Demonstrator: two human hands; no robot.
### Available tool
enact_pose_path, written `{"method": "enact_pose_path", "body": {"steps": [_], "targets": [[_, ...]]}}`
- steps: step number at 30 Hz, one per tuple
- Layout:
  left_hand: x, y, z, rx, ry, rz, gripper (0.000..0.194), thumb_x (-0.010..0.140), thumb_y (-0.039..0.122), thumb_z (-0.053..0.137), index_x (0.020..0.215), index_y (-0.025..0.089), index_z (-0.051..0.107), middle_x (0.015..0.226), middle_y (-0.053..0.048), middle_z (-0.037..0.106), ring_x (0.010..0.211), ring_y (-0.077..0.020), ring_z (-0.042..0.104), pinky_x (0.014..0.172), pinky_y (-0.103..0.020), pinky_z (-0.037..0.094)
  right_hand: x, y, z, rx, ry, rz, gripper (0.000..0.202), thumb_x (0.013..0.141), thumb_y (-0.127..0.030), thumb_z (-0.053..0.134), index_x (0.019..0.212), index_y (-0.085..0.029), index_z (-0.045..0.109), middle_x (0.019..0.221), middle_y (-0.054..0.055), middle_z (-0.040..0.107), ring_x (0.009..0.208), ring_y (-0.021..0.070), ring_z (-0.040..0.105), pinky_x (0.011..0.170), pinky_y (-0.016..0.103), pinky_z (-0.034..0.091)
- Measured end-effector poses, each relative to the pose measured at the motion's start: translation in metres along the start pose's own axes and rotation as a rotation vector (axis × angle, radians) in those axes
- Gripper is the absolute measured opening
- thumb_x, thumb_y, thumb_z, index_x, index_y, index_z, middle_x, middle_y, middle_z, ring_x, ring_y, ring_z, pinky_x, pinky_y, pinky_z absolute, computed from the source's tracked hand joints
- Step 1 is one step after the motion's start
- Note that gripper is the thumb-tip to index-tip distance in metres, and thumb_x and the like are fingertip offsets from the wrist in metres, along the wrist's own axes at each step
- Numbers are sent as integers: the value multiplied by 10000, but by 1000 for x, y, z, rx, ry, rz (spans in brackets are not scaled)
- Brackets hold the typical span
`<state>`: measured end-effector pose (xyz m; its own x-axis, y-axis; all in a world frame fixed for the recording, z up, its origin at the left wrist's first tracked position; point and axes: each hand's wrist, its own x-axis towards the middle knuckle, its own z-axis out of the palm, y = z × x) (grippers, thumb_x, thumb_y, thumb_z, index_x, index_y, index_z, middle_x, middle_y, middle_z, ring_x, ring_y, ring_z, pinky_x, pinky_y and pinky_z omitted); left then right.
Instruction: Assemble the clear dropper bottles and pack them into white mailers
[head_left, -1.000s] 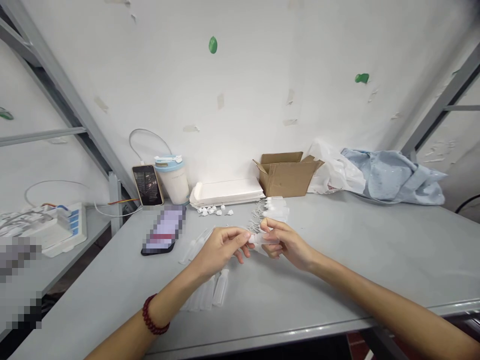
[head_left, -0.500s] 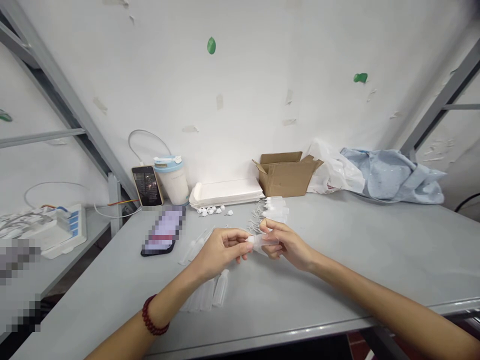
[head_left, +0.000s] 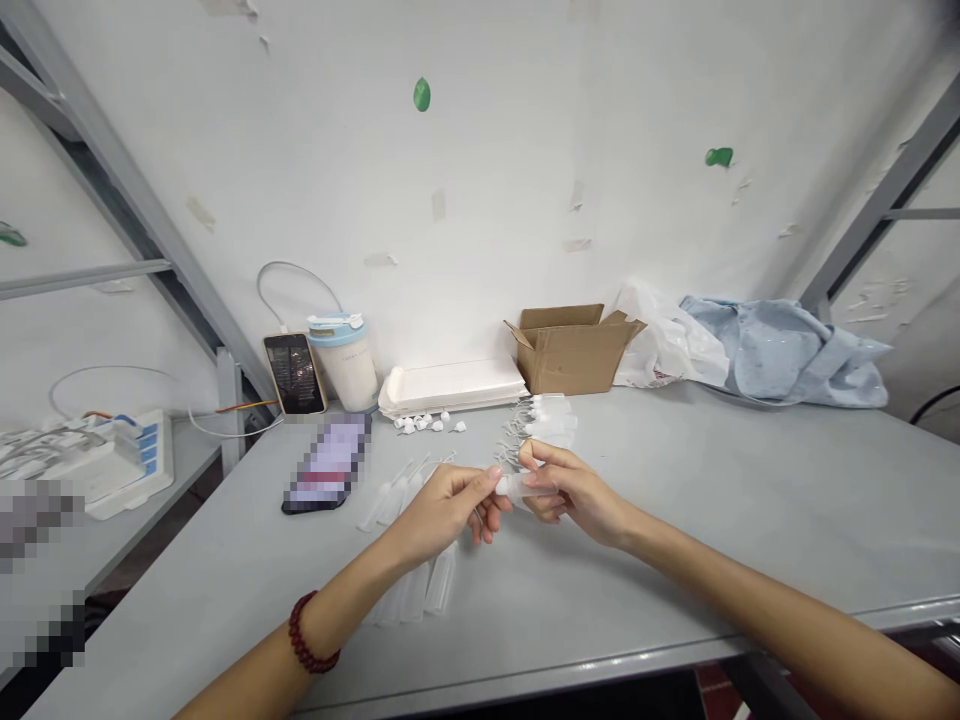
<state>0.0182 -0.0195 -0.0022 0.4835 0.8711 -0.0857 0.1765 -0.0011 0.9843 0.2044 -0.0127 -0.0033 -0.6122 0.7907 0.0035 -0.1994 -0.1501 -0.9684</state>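
Observation:
A small translucent plastic bottle (head_left: 519, 486) lies sideways between my two hands. My right hand (head_left: 577, 490) is closed around its body. The thumb and fingers of my left hand (head_left: 457, 505) pinch the white end at the bottle's neck, partly hiding it. Below my left hand, several similar bottles (head_left: 441, 582) lie side by side, partly covered by the wrist. Beyond it are several bottles with long thin tips (head_left: 386, 502). Past my right hand lies a row of bottles with thin bent tips (head_left: 553, 420). Several small white caps (head_left: 427, 423) are scattered behind.
White trays (head_left: 457, 385) are stacked against the wall, beside an open cardboard box (head_left: 574, 350). A cup (head_left: 346, 365), a propped phone (head_left: 294, 372) and a flat phone (head_left: 330, 465) stand left. A plastic bag (head_left: 667, 340) and blue cloth (head_left: 787, 350) lie right.
My left thumb has shifted up over the bottle's white end, and the lower fingers have uncurled a little. My right hand keeps its hold in nearly the same place.

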Motion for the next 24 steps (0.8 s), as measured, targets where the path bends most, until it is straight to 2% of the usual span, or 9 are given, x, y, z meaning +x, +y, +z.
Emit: {"method": "enact_pose_path", "body": {"steps": [6,12,17,20,24], "targets": [[-4,6,-1,60,-21,78,395,831,428,518,610,112,607,554,-11,569,490,-92,523,520,-212,425,0,0,1,0,-1,17,221,766,-239,510,702,-221,299,496,-107,181,467,70,132,462,224,136],[-5,5,-3,30,13,131,249,792,347,595,718,115,647,631,-14,594,548,-99,529,542,-217,437,0,0,1,1,5,13,215,782,-225,499,704,-220,299,498,-109,163,467,69,131,465,228,135],[-3,4,-2,-12,-2,103,301,815,384,552,725,110,637,689,-37,600,575,-115,548,499,-219,447,0,1,1,-48,14,-31,214,805,-254,512,727,-220,316,507,-105,220,473,70,181,468,218,166],[-2,4,-3,-39,-30,44,365,839,421,503,723,100,633,677,-45,591,555,-118,551,470,-223,442,0,1,2,-149,29,-88,202,821,-303,518,774,-225,338,507,-103,275,478,76,238,474,216,204],[-2,4,-3,-82,-11,-13,365,829,426,514,735,94,631,616,-29,563,530,-117,543,460,-223,435,-4,2,4,-460,109,-204,211,830,-363,541,863,-222,388,607,-62,444,525,87,327,493,222,243]]}}
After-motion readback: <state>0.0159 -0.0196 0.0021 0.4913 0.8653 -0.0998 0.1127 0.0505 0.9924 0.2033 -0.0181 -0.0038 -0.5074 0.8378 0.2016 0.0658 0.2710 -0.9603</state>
